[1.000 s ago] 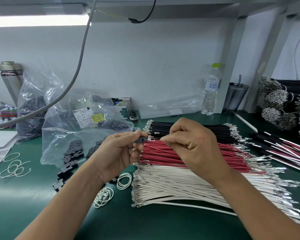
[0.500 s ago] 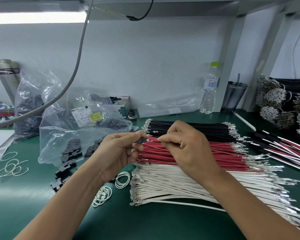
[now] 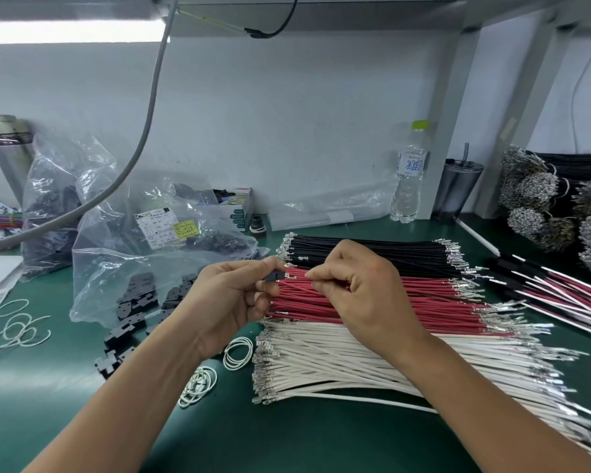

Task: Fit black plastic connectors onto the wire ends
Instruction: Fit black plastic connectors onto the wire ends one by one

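The left hand (image 3: 231, 302) pinches a small black plastic connector (image 3: 274, 276) between thumb and fingertips, held above the left ends of the red wires (image 3: 372, 303). The right hand (image 3: 365, 295) has its fingers curled, pinching a red wire (image 3: 296, 275) whose metal terminal sits just beside the connector's opening. Black wires (image 3: 372, 254) lie farther back, white wires (image 3: 338, 363) nearer, all on the green mat (image 3: 287, 438). Loose black connectors (image 3: 130, 322) spill from a clear plastic bag (image 3: 116, 268) at left

Black connector (image 3: 274, 276) between two hands
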`<state>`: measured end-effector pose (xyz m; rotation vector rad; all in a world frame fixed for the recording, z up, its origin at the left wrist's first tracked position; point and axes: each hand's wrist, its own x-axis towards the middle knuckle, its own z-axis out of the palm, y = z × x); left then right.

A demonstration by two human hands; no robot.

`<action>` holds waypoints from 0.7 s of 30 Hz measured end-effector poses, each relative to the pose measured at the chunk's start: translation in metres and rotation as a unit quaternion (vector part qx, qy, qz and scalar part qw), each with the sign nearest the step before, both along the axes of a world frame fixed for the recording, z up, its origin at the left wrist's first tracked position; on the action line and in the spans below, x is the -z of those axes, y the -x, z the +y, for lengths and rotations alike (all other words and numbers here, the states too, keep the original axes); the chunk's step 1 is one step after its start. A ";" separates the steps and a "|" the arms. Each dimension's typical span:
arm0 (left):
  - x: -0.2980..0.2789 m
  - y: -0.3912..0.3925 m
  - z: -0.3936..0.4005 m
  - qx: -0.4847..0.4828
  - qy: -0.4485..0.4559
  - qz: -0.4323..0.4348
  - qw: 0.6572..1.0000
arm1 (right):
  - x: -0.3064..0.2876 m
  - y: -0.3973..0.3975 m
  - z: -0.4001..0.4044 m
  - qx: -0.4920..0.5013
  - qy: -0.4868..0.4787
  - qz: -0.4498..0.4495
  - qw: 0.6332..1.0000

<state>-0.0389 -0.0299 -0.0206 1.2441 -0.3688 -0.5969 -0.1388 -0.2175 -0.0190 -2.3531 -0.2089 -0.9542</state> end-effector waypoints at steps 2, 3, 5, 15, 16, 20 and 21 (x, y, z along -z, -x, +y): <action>0.000 0.000 -0.001 -0.003 -0.007 0.006 1.000 | -0.001 0.003 0.002 -0.002 0.052 -0.024 0.998; -0.001 0.000 -0.001 0.002 -0.002 0.014 1.000 | -0.001 0.003 0.003 0.000 0.081 -0.038 0.996; -0.003 0.000 0.001 0.020 0.018 0.030 0.999 | 0.001 0.001 0.003 0.003 0.078 -0.050 0.996; -0.002 0.002 -0.003 0.002 0.029 0.030 0.999 | 0.005 -0.002 0.003 -0.003 -0.015 -0.028 0.999; -0.002 0.002 -0.004 0.000 0.028 0.029 0.999 | 0.006 -0.002 0.003 -0.006 -0.021 -0.021 1.000; 0.000 0.004 -0.008 -0.020 0.040 0.023 0.999 | 0.006 0.000 0.008 0.006 0.020 -0.054 0.998; 0.000 0.004 -0.007 -0.023 0.042 0.023 0.999 | 0.007 0.000 0.010 0.004 0.022 -0.056 0.998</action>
